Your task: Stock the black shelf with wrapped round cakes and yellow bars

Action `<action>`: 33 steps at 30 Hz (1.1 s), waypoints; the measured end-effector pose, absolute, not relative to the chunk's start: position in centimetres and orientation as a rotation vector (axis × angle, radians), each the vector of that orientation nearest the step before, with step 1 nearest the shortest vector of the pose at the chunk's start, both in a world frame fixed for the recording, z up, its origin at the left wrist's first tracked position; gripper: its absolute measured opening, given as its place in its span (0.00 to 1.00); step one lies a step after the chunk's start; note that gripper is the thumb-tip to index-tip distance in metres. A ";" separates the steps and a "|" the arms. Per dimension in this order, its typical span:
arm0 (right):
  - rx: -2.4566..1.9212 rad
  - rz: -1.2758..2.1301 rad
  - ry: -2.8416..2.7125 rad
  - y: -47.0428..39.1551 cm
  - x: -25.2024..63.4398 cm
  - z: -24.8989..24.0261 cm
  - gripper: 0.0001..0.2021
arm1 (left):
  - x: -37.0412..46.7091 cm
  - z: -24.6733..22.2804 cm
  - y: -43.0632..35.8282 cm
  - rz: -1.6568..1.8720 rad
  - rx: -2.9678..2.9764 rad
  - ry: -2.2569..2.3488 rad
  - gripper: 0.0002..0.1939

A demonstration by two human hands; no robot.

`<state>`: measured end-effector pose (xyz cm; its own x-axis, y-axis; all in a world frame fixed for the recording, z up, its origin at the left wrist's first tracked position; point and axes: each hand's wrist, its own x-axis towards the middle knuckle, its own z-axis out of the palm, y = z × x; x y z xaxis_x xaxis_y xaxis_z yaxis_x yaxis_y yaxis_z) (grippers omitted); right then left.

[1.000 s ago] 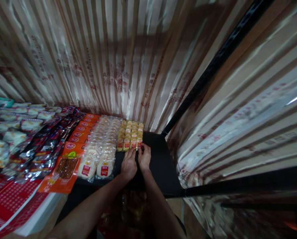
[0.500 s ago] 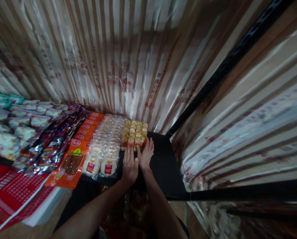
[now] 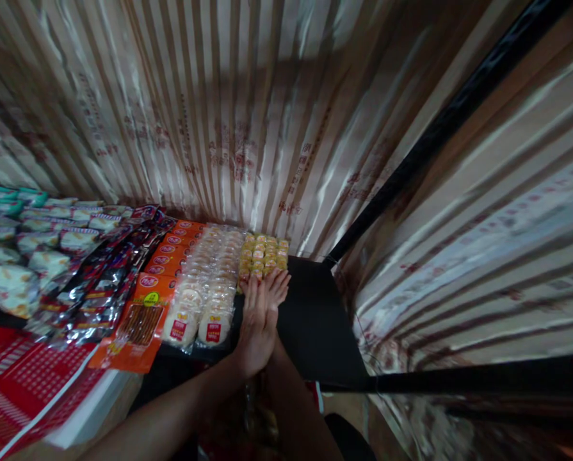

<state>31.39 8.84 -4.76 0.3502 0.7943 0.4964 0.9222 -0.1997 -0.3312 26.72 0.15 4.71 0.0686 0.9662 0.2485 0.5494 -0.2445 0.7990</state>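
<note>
Small yellow packets [image 3: 263,253] stand in tight rows at the back of a black shelf [image 3: 315,320]. My left hand [image 3: 257,323] lies with fingers stretched forward, its tips at the front edge of the packets. Partly covered by it, my right hand [image 3: 275,288] also has its fingers extended against the packets' front. Neither hand is closed round anything. Beside them on the left, clear-wrapped round white crackers [image 3: 214,320] lie in two columns, followed by orange bags [image 3: 145,314] of brown sticks.
Dark shiny bags [image 3: 104,288] and white bags [image 3: 15,288] fill the shelf's left part. A red basket [image 3: 31,378] is at lower left. Striped sheeting [image 3: 248,115] hangs behind, and a black metal post [image 3: 411,160] slants up at the right.
My right hand has moved left and now overlaps with my left hand. The view has shifted slightly.
</note>
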 end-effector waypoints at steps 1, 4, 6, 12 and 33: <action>-2.048 -0.291 -1.511 8.8 31.3 -4.7 0.29 | 26.2 5.0 0.9 1.036 1.881 1.526 0.25; -2.055 -0.270 -1.555 8.6 31.1 -4.2 0.29 | 24.3 5.9 3.8 0.939 1.962 1.585 0.25; -2.062 -0.240 -1.560 8.4 31.0 -3.7 0.30 | 23.2 6.7 6.2 0.897 1.989 1.604 0.25; -2.006 -0.183 -1.570 8.1 30.6 -2.8 0.46 | 22.2 7.6 13.0 0.348 2.348 1.728 0.26; -1.995 -0.230 -1.571 8.5 30.7 -3.2 0.45 | 23.1 4.9 15.1 0.150 2.604 1.619 0.29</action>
<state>30.72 8.46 -3.23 0.2901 0.8319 0.4731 0.9326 -0.1350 -0.3346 23.07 15.07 4.92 0.4396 0.8970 0.0452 0.8901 -0.4418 0.1120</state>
